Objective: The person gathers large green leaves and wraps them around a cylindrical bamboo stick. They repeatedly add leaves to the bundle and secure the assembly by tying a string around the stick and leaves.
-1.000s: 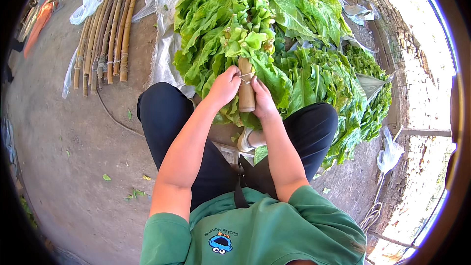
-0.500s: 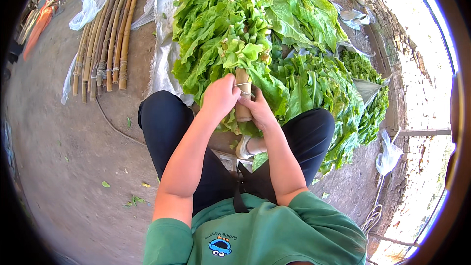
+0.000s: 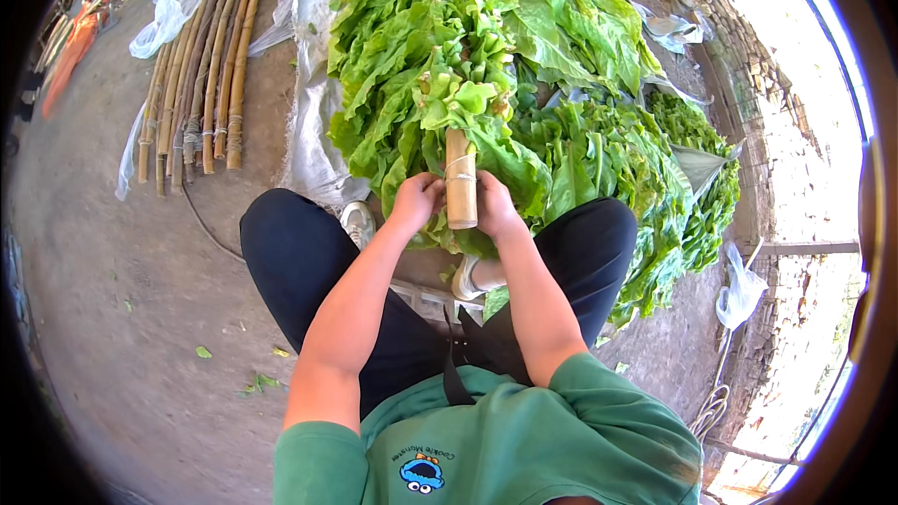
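A thick bamboo pole (image 3: 460,189) stands up between my knees, with large green leaves (image 3: 440,84) strung along it above my hands. My left hand (image 3: 416,201) is closed just left of the pole's near end, fingers curled at the leaf stems and a thin string. My right hand (image 3: 496,209) presses against the pole's right side, fingers wrapped toward it. I sit with legs in dark trousers spread on either side.
A big heap of green leaves (image 3: 608,150) lies ahead and to the right on pale sacking (image 3: 313,131). A bundle of bamboo poles (image 3: 201,75) lies on the concrete at the left. A stone wall (image 3: 776,178) runs along the right. Plastic bags are scattered about.
Both hands have slid a little nearer along the pole, baring more of its end. The leaf bunch sits slightly higher on the pole.
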The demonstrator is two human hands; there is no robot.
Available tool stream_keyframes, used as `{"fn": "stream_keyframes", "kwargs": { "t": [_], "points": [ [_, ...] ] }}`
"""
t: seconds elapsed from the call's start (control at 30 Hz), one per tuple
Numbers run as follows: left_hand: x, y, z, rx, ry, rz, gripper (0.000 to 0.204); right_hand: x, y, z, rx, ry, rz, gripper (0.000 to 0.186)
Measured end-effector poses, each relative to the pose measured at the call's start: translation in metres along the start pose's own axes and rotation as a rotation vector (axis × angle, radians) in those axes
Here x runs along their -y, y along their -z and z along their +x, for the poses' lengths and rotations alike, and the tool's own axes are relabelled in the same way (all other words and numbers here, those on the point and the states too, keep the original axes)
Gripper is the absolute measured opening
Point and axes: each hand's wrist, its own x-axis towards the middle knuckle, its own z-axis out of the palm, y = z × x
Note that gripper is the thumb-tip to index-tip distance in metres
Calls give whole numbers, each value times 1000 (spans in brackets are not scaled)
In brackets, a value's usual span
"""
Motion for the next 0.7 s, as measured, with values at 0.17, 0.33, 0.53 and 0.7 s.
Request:
{"fn": "stream_keyframes", "kwargs": {
  "t": [0.17, 0.33, 0.53, 0.7],
  "points": [
    [35, -12, 24, -64, -15, 26, 23, 20, 7, 1, 194, -214, -185, 41],
    [25, -26, 12, -72, 2, 29, 25, 31, 15, -3, 138, -177, -486, 39],
    [13, -28, 11, -185, -48, 307, 12, 27, 11, -8, 221, 56, -810, 43],
    [19, -19, 19, -134, 48, -700, 14, 13, 13, 1, 33, 422, -1128, 27]
  ]
}}
